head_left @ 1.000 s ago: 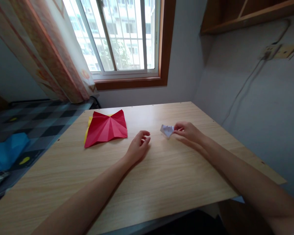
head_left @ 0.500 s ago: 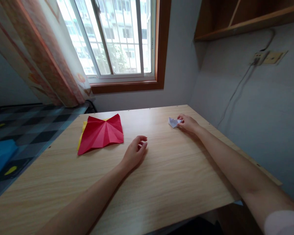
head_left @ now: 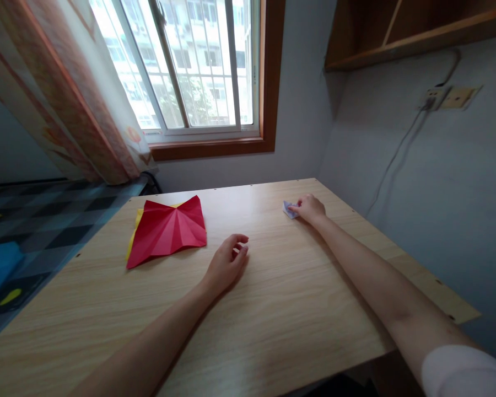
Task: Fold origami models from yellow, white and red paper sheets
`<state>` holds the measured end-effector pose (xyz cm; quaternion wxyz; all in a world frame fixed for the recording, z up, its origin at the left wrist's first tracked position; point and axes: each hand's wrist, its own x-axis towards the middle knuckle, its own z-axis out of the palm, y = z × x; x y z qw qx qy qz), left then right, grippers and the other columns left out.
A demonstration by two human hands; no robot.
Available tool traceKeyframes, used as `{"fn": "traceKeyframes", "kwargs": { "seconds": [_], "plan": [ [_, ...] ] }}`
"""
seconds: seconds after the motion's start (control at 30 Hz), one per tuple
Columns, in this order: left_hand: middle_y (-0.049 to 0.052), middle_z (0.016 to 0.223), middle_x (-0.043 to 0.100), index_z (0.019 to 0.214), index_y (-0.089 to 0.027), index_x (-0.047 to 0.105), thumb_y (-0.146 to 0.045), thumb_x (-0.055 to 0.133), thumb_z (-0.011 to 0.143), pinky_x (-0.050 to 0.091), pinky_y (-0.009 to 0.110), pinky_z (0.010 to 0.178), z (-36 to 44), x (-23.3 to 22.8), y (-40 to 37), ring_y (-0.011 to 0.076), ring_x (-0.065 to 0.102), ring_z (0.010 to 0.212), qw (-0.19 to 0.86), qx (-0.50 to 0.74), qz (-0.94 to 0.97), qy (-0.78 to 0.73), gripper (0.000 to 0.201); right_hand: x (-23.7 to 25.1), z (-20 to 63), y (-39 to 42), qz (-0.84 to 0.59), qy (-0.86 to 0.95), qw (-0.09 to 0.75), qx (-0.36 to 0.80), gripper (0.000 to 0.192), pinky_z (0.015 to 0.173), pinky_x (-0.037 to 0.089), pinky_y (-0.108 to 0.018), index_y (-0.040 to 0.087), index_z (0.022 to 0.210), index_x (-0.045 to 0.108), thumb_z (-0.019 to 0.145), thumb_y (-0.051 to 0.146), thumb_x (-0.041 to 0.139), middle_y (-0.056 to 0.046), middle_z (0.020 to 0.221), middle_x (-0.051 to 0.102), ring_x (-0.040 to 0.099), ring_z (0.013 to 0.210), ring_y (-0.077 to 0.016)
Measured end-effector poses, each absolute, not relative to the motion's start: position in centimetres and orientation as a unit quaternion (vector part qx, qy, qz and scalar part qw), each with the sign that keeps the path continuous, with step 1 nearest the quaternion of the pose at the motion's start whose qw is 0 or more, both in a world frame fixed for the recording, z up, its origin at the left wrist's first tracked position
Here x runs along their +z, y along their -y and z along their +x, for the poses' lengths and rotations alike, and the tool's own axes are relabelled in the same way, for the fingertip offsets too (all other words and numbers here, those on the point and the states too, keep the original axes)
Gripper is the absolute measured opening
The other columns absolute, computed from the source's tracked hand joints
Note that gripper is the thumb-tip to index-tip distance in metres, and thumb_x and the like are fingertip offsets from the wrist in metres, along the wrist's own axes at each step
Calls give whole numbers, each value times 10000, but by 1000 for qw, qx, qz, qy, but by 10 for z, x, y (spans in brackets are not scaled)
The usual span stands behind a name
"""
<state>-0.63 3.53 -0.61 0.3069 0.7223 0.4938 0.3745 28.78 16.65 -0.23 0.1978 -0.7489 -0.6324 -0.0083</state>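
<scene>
My right hand (head_left: 310, 209) reaches to the far right of the table, its fingers closed on a small folded white paper (head_left: 289, 209). The fingers cover the paper's right part, so its full shape is hidden. My left hand (head_left: 227, 259) rests on its side near the middle of the table, fingers loosely curved and apart, with nothing in them. To its left lies a creased red paper (head_left: 170, 231) with fan-like folds. A yellow paper (head_left: 133, 237) shows from under the red one along its left side.
The wooden table (head_left: 248, 342) meets the wall below a window (head_left: 198, 71). On the left, a checked bedspread (head_left: 58, 220) carries a blue paper-like thing (head_left: 0, 267). A shelf (head_left: 417, 38) and a socket with a cord (head_left: 434, 98) are on the right wall.
My right hand has shifted slightly left over the white paper, and less of the paper shows. My left hand stays nearly where it was. The view has tilted a little.
</scene>
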Motion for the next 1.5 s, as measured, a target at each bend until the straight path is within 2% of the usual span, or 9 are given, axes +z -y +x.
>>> {"fn": "traceKeyframes", "kwargs": {
  "seconds": [0.3, 0.47, 0.6, 0.73, 0.87, 0.97, 1.13, 1.3, 1.5],
  "plan": [
    [25, 879, 608, 1050, -175, 586, -298, 498, 873, 470, 277, 649, -6, -7, -36, 136, 568, 669, 300, 373, 727, -493, 232, -3, 268, -161, -727, 659, 194, -6, 196, 705, 420, -293, 185, 839, 748, 825, 308, 597, -106, 1023, 700, 632, 930, -237],
    [27, 875, 603, 1059, -170, 583, -281, 500, 878, 471, 274, 632, -5, -7, -35, 128, 551, 649, 301, 367, 731, -491, 228, 3, 246, -136, -647, 736, 198, 6, 132, 808, 393, -288, 219, 815, 733, 828, 265, 611, -42, 1039, 697, 594, 1031, -202],
    [47, 954, 595, 1165, -179, 553, -256, 510, 882, 498, 285, 648, -5, -12, -35, 121, 559, 656, 274, 382, 729, -497, 296, 2, 224, -115, -548, 803, 233, 36, 91, 822, 361, -320, 213, 777, 731, 810, 230, 648, -31, 995, 703, 591, 997, -204],
    [91, 1203, 541, 1298, -249, 500, -229, 504, 900, 534, 314, 748, -5, -14, -38, 174, 597, 931, 196, 415, 762, -457, 398, -4, 206, -98, -485, 830, 268, 62, 69, 829, 341, -339, 216, 755, 728, 791, 272, 709, -25, 956, 702, 580, 966, -202],
    [94, 1240, 546, 1098, -232, 623, -307, 538, 910, 502, 386, 905, -4, -11, -41, 237, 539, 1140, 128, 405, 782, -457, 220, -8, 194, -85, -439, 846, 295, 67, 77, 838, 344, -346, 215, 765, 724, 789, 287, 731, -25, 911, 694, 568, 935, -195],
    [88, 1143, 593, 966, -205, 629, -315, 572, 882, 488, 385, 912, -3, -8, -41, 233, 575, 1066, 128, 383, 788, -464, 149, -8, 190, -78, -430, 844, 309, 87, 85, 832, 365, -348, 216, 761, 723, 785, 296, 738, -24, 890, 689, 571, 908, -195],
    [48, 892, 655, 885, -201, 606, -254, 545, 856, 489, 348, 776, -1, -1, -37, 216, 610, 862, 145, 339, 785, -497, 86, -4, 195, -71, -408, 839, 331, 140, 57, 842, 415, -322, 214, 827, 738, 776, 202, 715, -36, 922, 684, 585, 904, -182],
    [52, 896, 666, 827, -203, 636, -189, 555, 808, 471, 338, 789, -1, 5, -34, 219, 602, 886, 95, 332, 798, -494, 84, -4, 196, -71, -400, 836, 325, 189, 151, 759, 454, -259, 174, 795, 730, 767, 75, 619, -35, 860, 679, 604, 808, -148],
    [58, 982, 675, 848, -206, 695, -192, 603, 814, 473, 351, 814, -4, 11, -35, 226, 590, 917, 27, 302, 827, -473, 99, -9, 190, -70, -397, 834, 338, 181, 171, 757, 467, -257, 170, 813, 741, 786, 74, 602, -44, 893, 699, 615, 820, -150]
  ]
}}
